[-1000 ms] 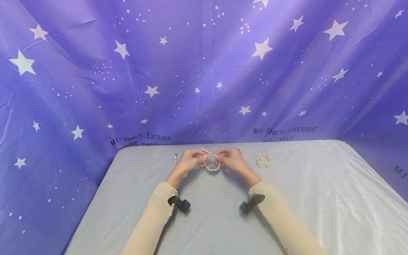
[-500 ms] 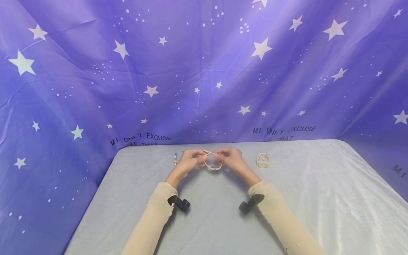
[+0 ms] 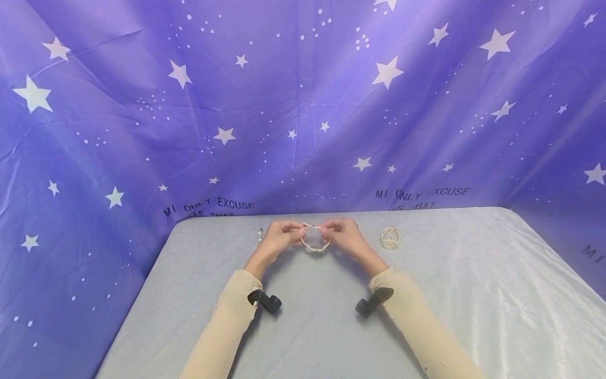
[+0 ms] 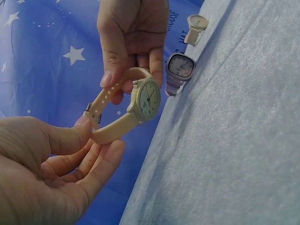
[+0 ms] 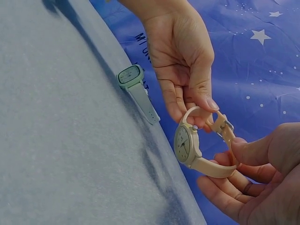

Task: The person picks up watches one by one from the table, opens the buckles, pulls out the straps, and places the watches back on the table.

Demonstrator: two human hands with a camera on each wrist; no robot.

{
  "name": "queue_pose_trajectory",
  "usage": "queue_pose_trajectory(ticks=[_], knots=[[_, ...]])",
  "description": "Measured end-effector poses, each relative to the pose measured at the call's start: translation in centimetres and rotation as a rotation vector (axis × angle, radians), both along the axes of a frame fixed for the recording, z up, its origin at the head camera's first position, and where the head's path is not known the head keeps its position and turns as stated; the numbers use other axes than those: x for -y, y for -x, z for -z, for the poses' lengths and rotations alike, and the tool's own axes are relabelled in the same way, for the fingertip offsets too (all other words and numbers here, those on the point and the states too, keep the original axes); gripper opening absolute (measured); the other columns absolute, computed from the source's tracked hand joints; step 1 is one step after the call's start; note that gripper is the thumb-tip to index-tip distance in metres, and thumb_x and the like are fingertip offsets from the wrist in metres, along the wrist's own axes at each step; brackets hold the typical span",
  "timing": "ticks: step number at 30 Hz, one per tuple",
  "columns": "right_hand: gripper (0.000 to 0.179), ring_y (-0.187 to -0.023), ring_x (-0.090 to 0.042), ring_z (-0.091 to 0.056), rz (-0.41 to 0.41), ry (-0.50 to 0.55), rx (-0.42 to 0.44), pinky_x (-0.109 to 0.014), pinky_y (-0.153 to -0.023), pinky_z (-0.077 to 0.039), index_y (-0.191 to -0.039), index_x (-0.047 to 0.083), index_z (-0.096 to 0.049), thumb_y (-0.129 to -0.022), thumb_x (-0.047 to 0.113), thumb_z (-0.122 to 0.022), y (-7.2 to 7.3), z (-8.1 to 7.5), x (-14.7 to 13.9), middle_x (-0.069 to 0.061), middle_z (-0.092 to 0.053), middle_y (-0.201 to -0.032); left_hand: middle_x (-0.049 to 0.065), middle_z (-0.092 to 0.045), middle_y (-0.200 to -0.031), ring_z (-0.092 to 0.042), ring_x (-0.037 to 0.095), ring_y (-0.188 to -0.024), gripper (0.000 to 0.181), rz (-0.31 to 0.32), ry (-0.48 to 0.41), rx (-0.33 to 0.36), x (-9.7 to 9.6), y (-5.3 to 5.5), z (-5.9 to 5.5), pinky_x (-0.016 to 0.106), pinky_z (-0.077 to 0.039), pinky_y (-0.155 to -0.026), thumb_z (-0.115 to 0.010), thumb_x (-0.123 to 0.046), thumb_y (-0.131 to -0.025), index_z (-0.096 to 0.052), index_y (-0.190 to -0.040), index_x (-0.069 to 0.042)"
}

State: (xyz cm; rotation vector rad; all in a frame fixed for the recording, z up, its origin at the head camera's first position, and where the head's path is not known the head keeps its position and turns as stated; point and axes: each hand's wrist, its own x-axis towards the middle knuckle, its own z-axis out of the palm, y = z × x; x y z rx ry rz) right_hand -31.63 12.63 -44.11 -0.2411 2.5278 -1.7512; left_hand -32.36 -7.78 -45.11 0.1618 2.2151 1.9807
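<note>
Starry cloth (image 3: 341, 110) backs a seemingly plush table (image 3: 312, 326); both hands' (image 3: 277, 237) (image 3: 347, 236) fingers (image 4: 68, 139) pinch a watch (image 4: 149, 99).

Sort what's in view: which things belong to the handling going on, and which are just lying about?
Belong to the job:
held cream watch
left hand, pinching its strap
right hand, also pinching its strap

Just lying about:
green watch
purplish watch
loose cream watch

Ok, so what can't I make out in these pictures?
Head view: the lilac square plastic-looking watch, mostly behind the right hand.
Head view: the mint square plastic-looking watch, partly behind the left hand.
Both wrist views: fine dial print on the held cream round plastic-looking watch, too small.
</note>
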Motion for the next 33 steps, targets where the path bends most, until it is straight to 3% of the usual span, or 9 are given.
queue_pose_trajectory(ticks=[9,16,24,30,33], knots=[[0.019,-0.072,-0.013,-0.067,0.001,0.016,0.025,-0.041,-0.077,-0.062,-0.108,-0.011,-0.069,-0.096,0.004,-0.065,0.01,-0.07,-0.05,-0.027,-0.073,-0.092,0.033,-0.07,-0.112,-0.073,0.018,-0.085,0.025,-0.014,-0.006,-0.003,0.14,0.07,-0.1,0.034,-0.064,-0.085,-0.067,0.002,-0.093,-0.068,-0.116,0.013],[0.022,-0.074,-0.014,-0.067,-0.003,0.079,0.068,-0.047,-0.086,-0.063,-0.112,-0.016,-0.064,-0.097,0.0,-0.061,0.03,-0.17,-0.12,-0.027,-0.072,-0.092,0.02,-0.072,-0.099,-0.07,0.013,-0.08,0.024,-0.038,-0.024,0.011,0.12,0.06,-0.32,0.031,-0.064,-0.083,-0.066,0.004,-0.093,-0.068,-0.115,0.012],[0.023,-0.074,-0.014,-0.067,-0.005,0.096,0.078,-0.045,-0.084,-0.064,-0.114,-0.017,-0.062,-0.097,-0.001,-0.06,0.15,-0.18,-0.23,-0.023,-0.072,-0.091,0.021,-0.072,-0.099,-0.07,0.013,-0.079,0.023,-0.052,-0.042,0.008,0.15,-0.05,-0.52,0.032,-0.064,-0.083,-0.066,0.006,-0.093,-0.068,-0.115,0.013],[0.024,-0.07,-0.008,-0.065,0.018,0.113,0.073,-0.026,-0.067,-0.061,-0.115,-0.019,-0.06,-0.098,-0.002,-0.058,0.35,-0.19,-0.4,-0.018,-0.073,-0.088,0.029,-0.071,-0.109,-0.071,0.014,-0.084,0.025,-0.082,-0.038,0.019,0.31,0.0,-0.65,0.029,-0.064,-0.084,-0.065,0.006,-0.094,-0.065,-0.117,0.014],[0.023,-0.069,-0.007,-0.064,0.017,0.143,0.064,-0.024,-0.066,-0.061,-0.114,-0.021,-0.058,-0.098,-0.004,-0.056,0.35,-0.27,-0.43,-0.02,-0.073,-0.088,0.03,-0.07,-0.11,-0.071,0.014,-0.085,0.024,-0.088,-0.033,0.02,0.45,0.11,-0.57,0.028,-0.063,-0.084,-0.065,0.006,-0.094,-0.065,-0.117,0.014]])
